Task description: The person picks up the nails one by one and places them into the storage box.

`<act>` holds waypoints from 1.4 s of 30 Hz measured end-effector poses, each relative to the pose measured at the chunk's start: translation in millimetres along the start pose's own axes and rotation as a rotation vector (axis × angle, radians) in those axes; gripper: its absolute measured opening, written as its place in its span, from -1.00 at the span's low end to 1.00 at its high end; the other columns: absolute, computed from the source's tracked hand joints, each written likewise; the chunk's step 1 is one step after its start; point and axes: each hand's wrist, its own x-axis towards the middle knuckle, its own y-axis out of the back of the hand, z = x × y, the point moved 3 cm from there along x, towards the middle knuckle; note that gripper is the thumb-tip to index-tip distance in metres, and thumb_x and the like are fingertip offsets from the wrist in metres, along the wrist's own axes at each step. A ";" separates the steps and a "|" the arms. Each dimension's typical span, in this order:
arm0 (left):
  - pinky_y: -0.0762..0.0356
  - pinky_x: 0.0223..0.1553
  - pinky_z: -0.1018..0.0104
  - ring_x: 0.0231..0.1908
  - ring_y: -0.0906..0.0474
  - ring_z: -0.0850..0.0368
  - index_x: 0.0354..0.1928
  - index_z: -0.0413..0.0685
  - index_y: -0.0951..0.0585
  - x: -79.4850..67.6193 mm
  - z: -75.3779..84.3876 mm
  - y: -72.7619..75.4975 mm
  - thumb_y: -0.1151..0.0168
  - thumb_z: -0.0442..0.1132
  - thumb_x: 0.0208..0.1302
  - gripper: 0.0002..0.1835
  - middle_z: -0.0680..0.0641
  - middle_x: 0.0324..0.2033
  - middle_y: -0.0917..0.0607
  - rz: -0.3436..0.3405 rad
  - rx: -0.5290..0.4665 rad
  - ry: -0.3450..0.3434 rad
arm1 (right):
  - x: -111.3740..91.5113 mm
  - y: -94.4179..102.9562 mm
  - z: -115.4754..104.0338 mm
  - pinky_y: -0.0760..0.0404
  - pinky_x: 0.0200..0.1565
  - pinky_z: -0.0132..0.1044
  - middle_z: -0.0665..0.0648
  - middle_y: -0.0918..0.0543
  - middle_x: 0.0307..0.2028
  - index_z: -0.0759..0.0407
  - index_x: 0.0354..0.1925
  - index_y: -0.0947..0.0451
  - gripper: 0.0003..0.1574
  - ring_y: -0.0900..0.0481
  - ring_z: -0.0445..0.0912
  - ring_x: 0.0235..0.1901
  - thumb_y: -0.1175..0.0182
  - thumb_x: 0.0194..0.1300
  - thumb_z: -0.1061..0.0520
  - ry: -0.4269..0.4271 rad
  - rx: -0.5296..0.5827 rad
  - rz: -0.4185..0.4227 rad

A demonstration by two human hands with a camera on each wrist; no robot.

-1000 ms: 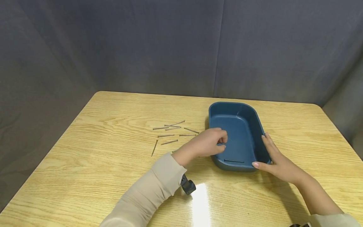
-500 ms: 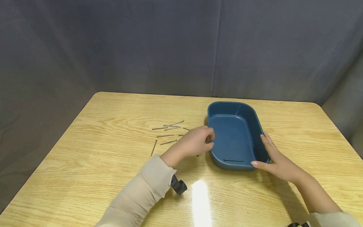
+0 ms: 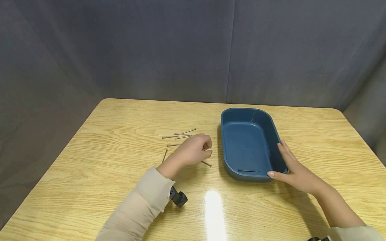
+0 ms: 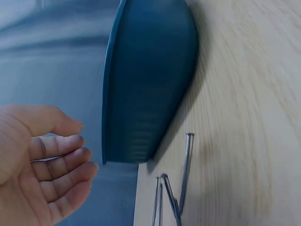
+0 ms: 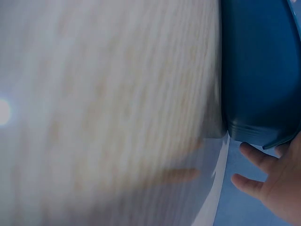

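Nails [image 3: 182, 134] lie near the left fingers [image 4: 61, 165], loosely curled and empty; right fingers [image 3: 287, 157] spread against the tray [image 3: 245, 144].

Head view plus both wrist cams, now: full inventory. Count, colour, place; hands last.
Bin: 1, dark blue, right of centre on the table
Loose nails: at least 7, metallic grey, on the table left of the bin; the left hand may hide more
Binned nail: 1, dark, bin floor, near end
Table: 1, light wood, under everything
Curtain: number unclear, grey-blue, behind the table
Wrist devices: 2, black, one per wrist
Sleeves: 2, beige, forearms
Left hand: 1, bare, over the nails
Right hand: 1, bare, touching the bin's right side
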 end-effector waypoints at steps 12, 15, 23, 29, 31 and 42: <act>-0.39 -0.27 0.25 -0.38 -0.38 0.12 -0.29 -0.16 -0.54 -13.9 -21.7 1.4 -0.13 -0.30 0.17 -0.90 -0.03 -0.35 -0.55 -0.015 -0.027 0.121 | -0.9 -0.7 -1.0 0.14 0.09 0.43 0.27 0.54 0.37 0.11 0.39 0.56 0.22 0.49 0.29 0.33 -0.16 0.22 -0.01 -0.004 -0.005 -0.004; -0.40 -0.25 0.25 -0.36 -0.39 0.12 -0.28 -0.17 -0.55 -18.3 -26.5 2.7 -0.16 -0.29 0.16 -0.88 -0.02 -0.35 -0.54 -0.010 -0.019 0.140 | -0.9 -0.6 -1.2 0.14 0.09 0.43 0.27 0.54 0.37 0.10 0.39 0.56 0.22 0.49 0.29 0.33 -0.16 0.22 -0.01 -0.006 -0.006 -0.003; -0.43 -0.21 0.21 -0.34 -0.42 0.11 -0.23 -0.20 -0.55 -27.7 -40.4 3.9 -0.18 -0.28 0.14 -0.83 -0.05 -0.31 -0.58 -0.024 -0.014 0.202 | -0.9 -0.8 -1.4 0.15 0.09 0.43 0.27 0.54 0.37 0.11 0.39 0.56 0.22 0.49 0.29 0.33 -0.16 0.22 -0.01 -0.006 -0.007 -0.004; -0.43 -0.23 0.22 -0.39 -0.41 0.12 -0.20 -0.23 -0.55 -33.7 -49.8 8.5 -0.15 -0.28 0.13 -0.80 -0.06 -0.33 -0.58 -0.024 -0.022 0.243 | -1.4 0.1 -1.8 0.16 0.09 0.43 0.27 0.55 0.37 0.12 0.39 0.57 0.22 0.50 0.28 0.33 -0.16 0.22 -0.01 -0.003 -0.006 -0.004; -0.42 -0.28 0.24 -0.44 -0.38 0.13 -0.22 -0.24 -0.54 -35.9 -53.6 10.0 -0.14 -0.30 0.12 -0.80 -0.05 -0.37 -0.56 -0.023 -0.024 0.251 | -1.4 0.2 -1.7 0.16 0.09 0.43 0.26 0.55 0.37 0.12 0.39 0.57 0.22 0.50 0.28 0.33 -0.15 0.22 -0.01 -0.003 -0.003 -0.005; -0.34 -0.42 0.31 -0.55 -0.33 0.15 -0.23 -0.21 -0.52 -48.4 -70.6 15.5 -0.10 -0.28 0.08 -0.80 -0.07 -0.38 -0.56 -0.045 0.068 0.385 | 0.4 0.6 -1.4 0.14 0.09 0.42 0.25 0.55 0.37 0.11 0.39 0.56 0.21 0.50 0.27 0.33 -0.15 0.22 0.00 0.003 0.002 -0.008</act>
